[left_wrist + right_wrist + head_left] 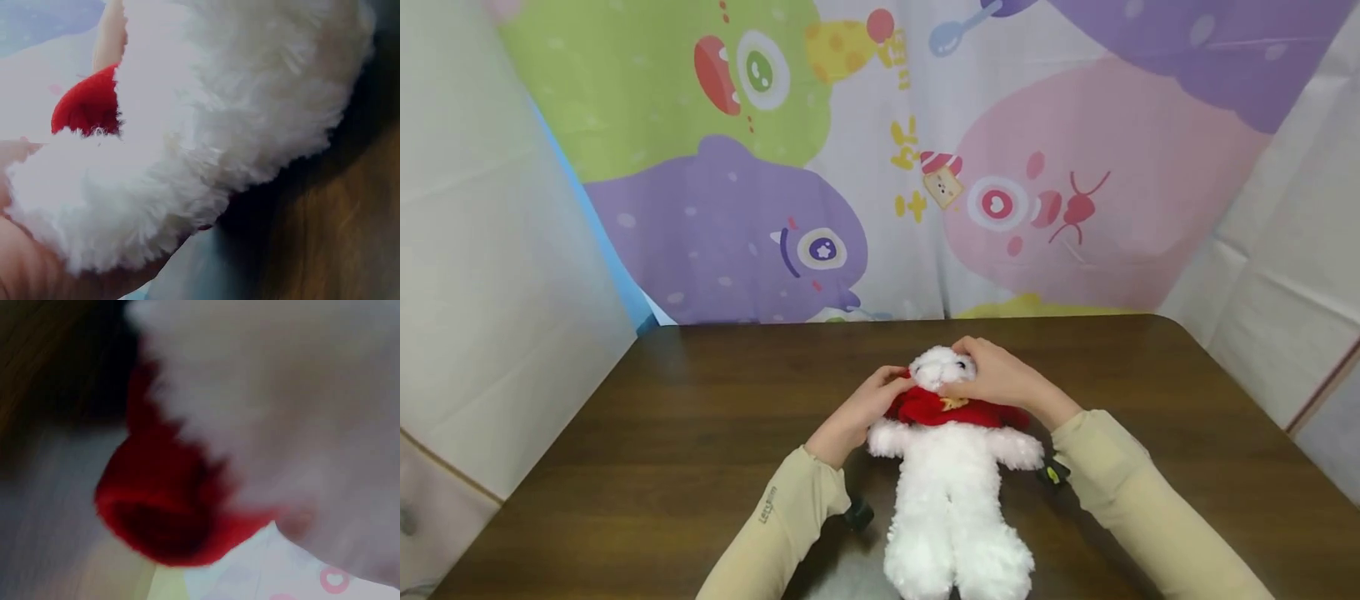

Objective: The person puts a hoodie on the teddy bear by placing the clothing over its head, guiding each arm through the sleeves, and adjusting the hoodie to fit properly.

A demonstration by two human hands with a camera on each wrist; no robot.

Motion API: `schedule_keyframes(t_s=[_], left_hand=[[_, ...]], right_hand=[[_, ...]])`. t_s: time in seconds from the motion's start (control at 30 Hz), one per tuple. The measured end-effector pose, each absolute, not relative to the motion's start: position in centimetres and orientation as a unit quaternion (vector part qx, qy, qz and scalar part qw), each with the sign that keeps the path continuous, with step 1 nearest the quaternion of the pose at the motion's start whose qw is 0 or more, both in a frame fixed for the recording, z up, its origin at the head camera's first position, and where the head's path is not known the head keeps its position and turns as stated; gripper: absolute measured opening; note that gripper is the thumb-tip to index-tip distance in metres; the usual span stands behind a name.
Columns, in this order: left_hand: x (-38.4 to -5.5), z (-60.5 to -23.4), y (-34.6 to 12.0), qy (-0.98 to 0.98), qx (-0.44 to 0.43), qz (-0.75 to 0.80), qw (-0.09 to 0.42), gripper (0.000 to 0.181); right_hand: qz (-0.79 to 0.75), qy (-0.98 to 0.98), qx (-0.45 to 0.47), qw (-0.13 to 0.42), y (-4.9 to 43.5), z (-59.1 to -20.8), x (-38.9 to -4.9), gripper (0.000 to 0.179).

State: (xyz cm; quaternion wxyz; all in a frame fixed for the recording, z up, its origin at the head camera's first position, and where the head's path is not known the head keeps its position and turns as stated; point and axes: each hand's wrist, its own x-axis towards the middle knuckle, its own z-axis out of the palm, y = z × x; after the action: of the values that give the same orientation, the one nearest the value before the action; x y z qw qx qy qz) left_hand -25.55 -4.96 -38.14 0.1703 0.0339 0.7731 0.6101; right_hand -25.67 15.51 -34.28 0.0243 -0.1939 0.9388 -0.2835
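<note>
A white plush toy [951, 492] lies face up on the table, its head at the far end and its legs toward me. Bunched about its neck and shoulders is a small red garment [925, 408] with a yellow patch. My left hand [868, 408] pinches the garment's edge beside the toy's head. On the other side, my right hand [1003, 375] grips the head, thumb near the chin and fingers at the top. White fur [187, 156] fills much of the left wrist view. A red tube-like opening [162, 519] of the garment shows, blurred, in the right wrist view.
The dark brown wooden table [700, 433] reaches back to a cartoon-printed curtain [895, 275]. White sheets hang at both sides. Small dark devices [859, 512] sit by each wrist.
</note>
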Motion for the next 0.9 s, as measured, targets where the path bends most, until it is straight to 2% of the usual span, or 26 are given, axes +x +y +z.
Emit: schedule_keyframes(t_s=[0.27,0.37,0.53,0.73,0.9], left_hand=[[-25.0,-37.0,-4.9,0.699,-0.036,0.701,0.138,0.043],[-24.7,-36.5,-4.7,0.674,-0.055,0.725,0.13,0.032],[-24.4,-35.8,-4.5,0.679,-0.031,0.724,0.116,0.017],[-23.8,-35.5,-4.3,0.707,-0.007,0.703,0.077,0.033],[-23.6,-35.8,-4.1,0.687,-0.014,0.724,0.062,0.034]], right_hand=[[-0.369,0.901,-0.222,0.046,15.3,-34.1,-25.2,0.063],[-0.381,0.891,-0.245,0.033,15.3,-33.9,-24.9,0.064],[-0.359,0.892,-0.274,0.004,15.2,-33.0,-24.2,0.068],[-0.32,0.909,-0.265,0.02,15.0,-32.1,-23.6,0.073],[-0.306,0.912,-0.272,0.019,14.8,-32.0,-23.4,0.073]])
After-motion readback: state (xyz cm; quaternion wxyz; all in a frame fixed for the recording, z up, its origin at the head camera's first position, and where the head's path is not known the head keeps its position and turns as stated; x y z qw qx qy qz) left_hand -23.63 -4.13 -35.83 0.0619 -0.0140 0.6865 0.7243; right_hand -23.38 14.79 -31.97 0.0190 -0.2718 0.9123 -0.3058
